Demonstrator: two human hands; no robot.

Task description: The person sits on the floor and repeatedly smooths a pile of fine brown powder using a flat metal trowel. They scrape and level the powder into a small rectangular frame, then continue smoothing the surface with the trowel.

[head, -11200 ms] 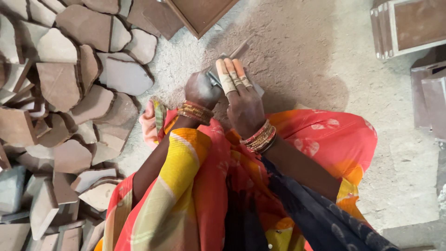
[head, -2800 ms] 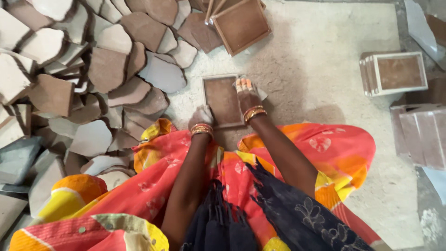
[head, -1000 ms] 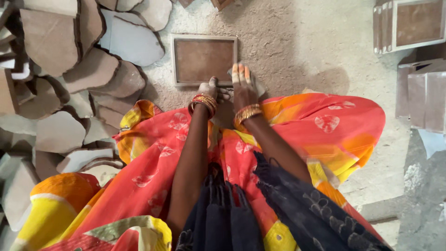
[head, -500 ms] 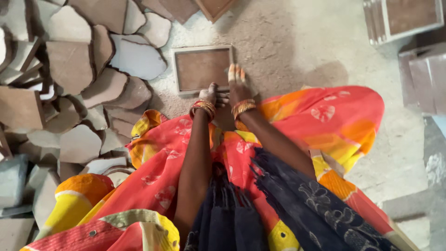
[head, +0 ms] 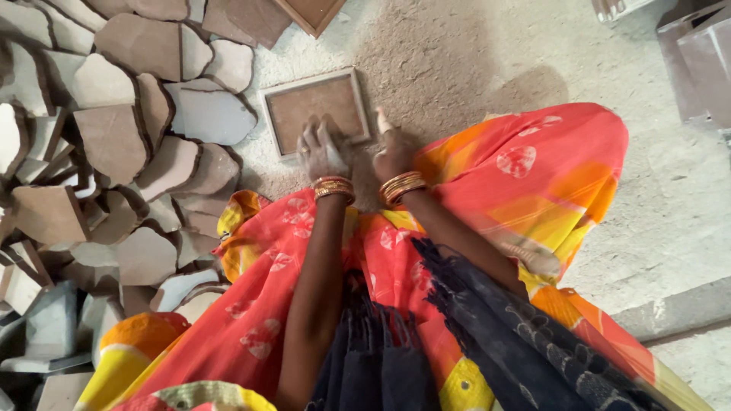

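A square brown tile with a pale raised rim [head: 314,104] lies flat on the dusty ground in front of me. My left hand [head: 321,149] rests on its near edge with fingers spread flat on the surface. My right hand [head: 393,151] is at the tile's near right corner, fingers curled and one finger touching the rim. Both wrists carry gold and red bangles. Orange and red cloth covers my lap below the hands.
A heap of broken brown and grey tile pieces [head: 114,144] fills the left side. Another framed tile [head: 311,11] lies at the top edge. Stacked tiles or blocks [head: 697,53] stand at the upper right. A concrete edge [head: 670,312] runs at the lower right.
My left hand has moved up from beside the right hand onto the tile's surface and spread out. The view has shifted slightly.
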